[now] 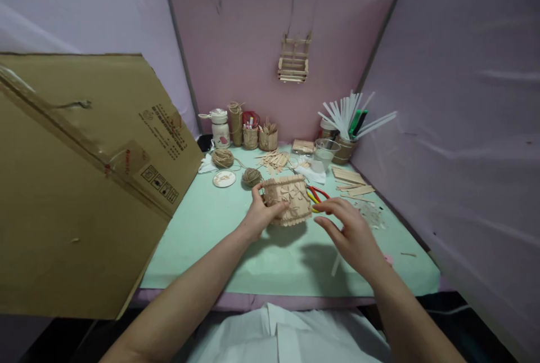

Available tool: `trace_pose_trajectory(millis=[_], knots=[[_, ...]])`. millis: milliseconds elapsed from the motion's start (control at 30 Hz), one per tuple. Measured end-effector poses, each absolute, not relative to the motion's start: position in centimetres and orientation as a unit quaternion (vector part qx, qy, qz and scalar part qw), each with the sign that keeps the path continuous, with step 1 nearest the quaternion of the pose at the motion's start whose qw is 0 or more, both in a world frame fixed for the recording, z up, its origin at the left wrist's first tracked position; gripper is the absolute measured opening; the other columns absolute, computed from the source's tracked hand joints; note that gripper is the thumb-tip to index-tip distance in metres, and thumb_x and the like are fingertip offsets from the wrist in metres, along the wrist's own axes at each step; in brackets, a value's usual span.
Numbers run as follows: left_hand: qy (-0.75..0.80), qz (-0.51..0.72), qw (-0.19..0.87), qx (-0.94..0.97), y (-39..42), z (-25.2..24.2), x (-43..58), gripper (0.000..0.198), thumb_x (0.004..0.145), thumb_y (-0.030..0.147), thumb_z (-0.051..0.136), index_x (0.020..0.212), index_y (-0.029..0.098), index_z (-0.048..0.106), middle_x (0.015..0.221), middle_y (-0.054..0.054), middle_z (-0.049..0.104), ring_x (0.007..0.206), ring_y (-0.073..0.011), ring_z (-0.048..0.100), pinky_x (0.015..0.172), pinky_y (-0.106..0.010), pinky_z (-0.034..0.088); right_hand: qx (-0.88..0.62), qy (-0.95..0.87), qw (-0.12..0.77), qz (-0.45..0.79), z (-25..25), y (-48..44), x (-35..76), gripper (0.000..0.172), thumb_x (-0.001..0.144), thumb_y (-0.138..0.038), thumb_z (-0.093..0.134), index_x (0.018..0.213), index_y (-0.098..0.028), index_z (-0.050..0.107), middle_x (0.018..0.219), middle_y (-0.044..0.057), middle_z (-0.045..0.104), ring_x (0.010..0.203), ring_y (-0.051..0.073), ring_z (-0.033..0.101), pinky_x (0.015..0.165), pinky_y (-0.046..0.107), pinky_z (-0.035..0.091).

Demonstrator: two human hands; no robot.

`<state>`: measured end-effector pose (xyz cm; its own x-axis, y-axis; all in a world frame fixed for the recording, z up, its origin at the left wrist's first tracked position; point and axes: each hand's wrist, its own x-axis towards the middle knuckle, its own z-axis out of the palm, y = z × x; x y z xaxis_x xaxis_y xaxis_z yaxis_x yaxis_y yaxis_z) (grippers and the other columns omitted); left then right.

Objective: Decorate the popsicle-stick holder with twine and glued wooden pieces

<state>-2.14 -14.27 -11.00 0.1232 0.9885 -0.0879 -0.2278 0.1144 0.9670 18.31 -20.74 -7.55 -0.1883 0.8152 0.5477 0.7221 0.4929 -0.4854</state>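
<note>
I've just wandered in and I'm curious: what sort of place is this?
Probably a craft workspace: a ball of twine, loose wooden craft sticks and, in the left hand, a decorated wooden craft piece show it.

Free tabletop (185,247) front left, cardboard (84,200) blocking beyond

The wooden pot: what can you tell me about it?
The pot looks made of pale wooden sticks side by side, their rounded ends scalloping both edges. Twine-like bands run near top and bottom, with bow-like decorations between. The left hand grips it, slightly tilted, above the table; the right hand is close beside it.
</note>
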Motion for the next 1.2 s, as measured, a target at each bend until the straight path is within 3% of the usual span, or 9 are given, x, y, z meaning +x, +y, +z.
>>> trace_pose_trajectory(millis=[333,500,1000,1200], knots=[[0.427,0.500,0.596,0.461,-13.9,-12.0,-2.4,0.092,0.063,0.032,0.085,0.134,0.026,0.026,0.121,-0.014,0.062,0.110,-0.0284,0.063,0.096,-0.049,0.049,-0.497,-0.768,0.385,0.122,-8.4,-18.1,15.7,0.017,0.092,-0.035,0.055,0.086,-0.022,0.065,0.089,0.006,0.069,0.091,0.024,0.060,0.083,0.038,0.042],[0.421,0.503,0.599,0.460,-13.8,-12.0,-2.4,0.092,0.063,0.033,0.085,0.134,0.025,0.026,0.121,-0.015,0.061,0.110,-0.0288,0.063,0.095,-0.049,0.050,-0.517,-0.762,0.370,0.124,-8.5,-18.1,15.5,0.012,0.090,-0.031,0.058,0.087,-0.021,0.065,0.092,0.006,0.069,0.092,0.024,0.060,0.083,0.038,0.039],[0.421,0.500,0.608,0.451,-13.8,-11.7,-2.3,0.094,0.061,0.031,0.085,0.133,0.025,0.025,0.123,-0.017,0.060,0.111,-0.0308,0.062,0.094,-0.050,0.050,-0.530,-0.752,0.365,0.143,-9.3,-17.7,15.5,0.017,0.091,-0.030,0.053,0.076,-0.023,0.059,0.082,0.005,0.064,0.082,0.022,0.055,0.074,0.034,0.038],[0.416,0.499,0.611,0.452,-13.7,-11.6,-2.3,0.092,0.061,0.028,0.085,0.132,0.024,0.026,0.123,-0.016,0.060,0.110,-0.0292,0.062,0.095,-0.049,0.049,-0.547,-0.751,0.341,0.143,-9.1,-17.8,15.4,0.017,0.090,-0.030,0.054,0.076,-0.022,0.060,0.085,0.005,0.064,0.085,0.022,0.054,0.078,0.036,0.036]])
